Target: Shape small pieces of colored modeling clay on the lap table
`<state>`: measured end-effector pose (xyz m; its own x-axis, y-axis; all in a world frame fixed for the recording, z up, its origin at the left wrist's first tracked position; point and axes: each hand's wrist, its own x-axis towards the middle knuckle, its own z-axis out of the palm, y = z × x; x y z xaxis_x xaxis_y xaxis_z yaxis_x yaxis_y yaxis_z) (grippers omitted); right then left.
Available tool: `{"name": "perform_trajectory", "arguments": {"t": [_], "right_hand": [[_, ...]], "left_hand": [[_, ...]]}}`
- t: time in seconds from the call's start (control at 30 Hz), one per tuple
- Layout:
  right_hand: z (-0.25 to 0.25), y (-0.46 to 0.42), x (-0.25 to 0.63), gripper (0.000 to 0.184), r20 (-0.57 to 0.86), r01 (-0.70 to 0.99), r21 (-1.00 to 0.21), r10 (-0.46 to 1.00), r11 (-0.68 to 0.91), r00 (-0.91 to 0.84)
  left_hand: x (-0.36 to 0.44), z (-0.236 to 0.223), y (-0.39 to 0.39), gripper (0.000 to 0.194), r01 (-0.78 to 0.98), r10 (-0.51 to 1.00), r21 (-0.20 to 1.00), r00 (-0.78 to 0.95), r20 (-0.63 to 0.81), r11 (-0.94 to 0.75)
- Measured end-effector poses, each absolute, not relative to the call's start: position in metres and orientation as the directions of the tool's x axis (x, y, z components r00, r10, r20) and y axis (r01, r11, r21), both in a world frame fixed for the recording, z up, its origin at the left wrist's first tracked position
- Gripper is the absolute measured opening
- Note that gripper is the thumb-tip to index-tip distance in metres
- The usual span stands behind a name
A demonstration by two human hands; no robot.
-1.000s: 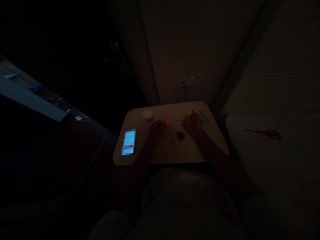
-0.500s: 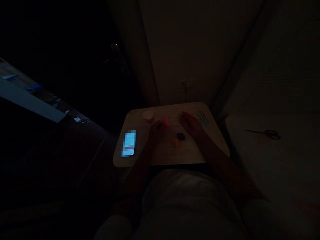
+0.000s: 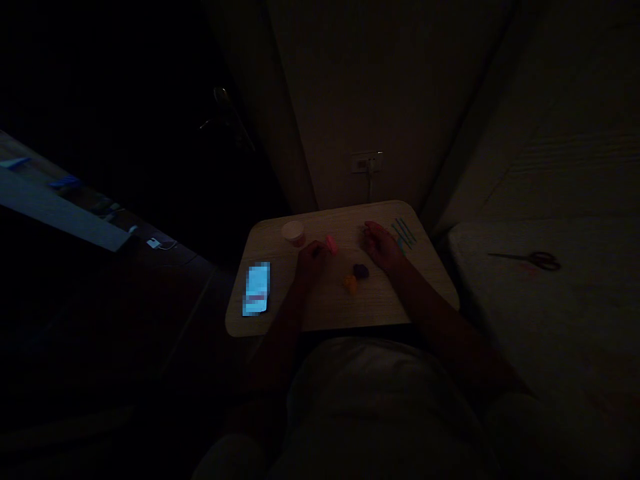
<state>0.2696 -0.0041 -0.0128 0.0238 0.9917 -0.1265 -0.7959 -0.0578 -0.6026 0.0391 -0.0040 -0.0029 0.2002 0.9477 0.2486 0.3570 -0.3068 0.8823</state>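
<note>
My left hand (image 3: 311, 260) rests on the small table, its fingers pinched beside a pink lump (image 3: 331, 245) that looks like modelling clay; what lies between the fingertips is too dark to make out. To the right, my right hand (image 3: 384, 249) has its fingers curled inward, with a reddish patch at them that I cannot tell from skin. Thin green-blue strips (image 3: 405, 230) lie just beyond that hand, one partly behind it. Between my forearms sit a dark purple lump (image 3: 361, 271) and an orange lump (image 3: 351, 284).
A pale tub (image 3: 293, 233) stands at the table's back left, and a lit phone (image 3: 257, 289) lies at its left edge. Scissors (image 3: 530, 259) lie on a pale surface to the right. Behind the table (image 3: 320, 317), a plugged wall socket (image 3: 367, 162) has a cord. The room is very dark.
My right hand has turned from an upright fist and shifted slightly left, uncovering more of the green-blue strips. My left hand stays beside the pink lump. The view has shifted slightly.
</note>
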Motion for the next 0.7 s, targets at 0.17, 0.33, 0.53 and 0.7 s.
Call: {"name": "perform_trajectory", "arguments": {"t": [0.17, 0.33, 0.53, 0.7], "right_hand": [[-0.012, -0.004, 0.268, 0.005, -0.101, -0.848, -0.523, 0.994, -0.081, -0.033], [-0.013, -0.002, 0.264, 0.006, -0.195, -0.838, -0.544, 0.979, -0.051, 0.067], [-0.02, -0.001, 0.265, 0.01, -0.135, -0.772, -0.636, 0.984, 0.002, 0.114], [-0.023, -0.002, 0.266, 0.017, -0.115, -0.758, -0.651, 0.982, 0.04, 0.15]], "left_hand": [[0.039, -0.004, -0.003, 0.014, 0.358, 0.948, 0.881, 0.196, 0.252, -0.308], [0.039, -0.001, -0.004, 0.014, 0.383, 0.951, 0.874, 0.186, 0.245, -0.3], [0.039, -0.005, -0.002, 0.012, 0.342, 0.949, 0.889, 0.191, 0.25, -0.303], [0.039, -0.003, -0.003, 0.012, 0.346, 0.95, 0.888, 0.184, 0.254, -0.304]]}}
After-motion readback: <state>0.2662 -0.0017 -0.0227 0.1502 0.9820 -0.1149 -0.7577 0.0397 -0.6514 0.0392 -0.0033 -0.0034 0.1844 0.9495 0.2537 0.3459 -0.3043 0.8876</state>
